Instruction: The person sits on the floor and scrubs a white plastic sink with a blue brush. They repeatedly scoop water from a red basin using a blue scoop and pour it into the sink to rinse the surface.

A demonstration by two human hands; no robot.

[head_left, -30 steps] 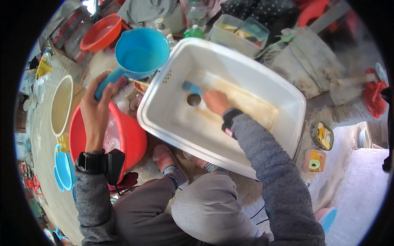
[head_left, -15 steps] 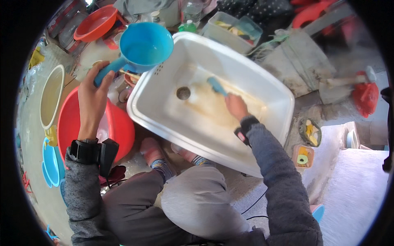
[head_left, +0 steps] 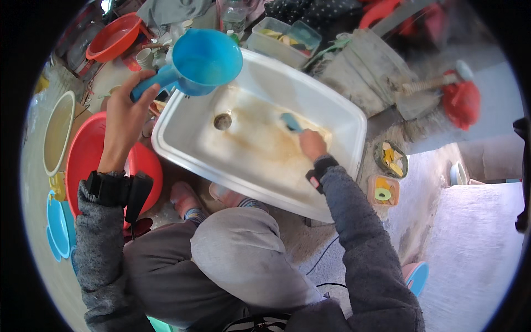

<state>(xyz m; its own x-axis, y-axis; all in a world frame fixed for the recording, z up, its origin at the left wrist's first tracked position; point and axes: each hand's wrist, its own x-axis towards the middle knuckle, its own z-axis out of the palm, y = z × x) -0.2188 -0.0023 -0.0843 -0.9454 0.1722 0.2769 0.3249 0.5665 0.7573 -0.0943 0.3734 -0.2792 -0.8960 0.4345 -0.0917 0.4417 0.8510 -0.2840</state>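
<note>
A white rectangular basin [head_left: 188, 161] with a round drain [head_left: 222, 122] lies ahead of me, brownish staining across its floor. Inside it my right hand [head_left: 313, 145] is closed round the handle of a blue scrubbing brush [head_left: 291, 122], whose head rests on the stained bottom. Bristles are hidden beneath the brush. My left hand [head_left: 126, 113] grips the handle of a blue plastic water dipper [head_left: 206, 62], held tilted above the basin's far left corner. Whether any water is left in the dipper I cannot tell.
A red tub [head_left: 148, 171] stands left of the basin, with a cream bucket [head_left: 58, 133] and blue basins [head_left: 57, 224] beyond. An orange-red bowl [head_left: 113, 39] and clear food container [head_left: 276, 41] sit behind. Two small containers of peelings, one square tub [head_left: 383, 191], lie right.
The view has shifted, so the surroundings appear further left. My right hand has moved the brush toward the basin's right side. The dipper stays raised in my left hand.
</note>
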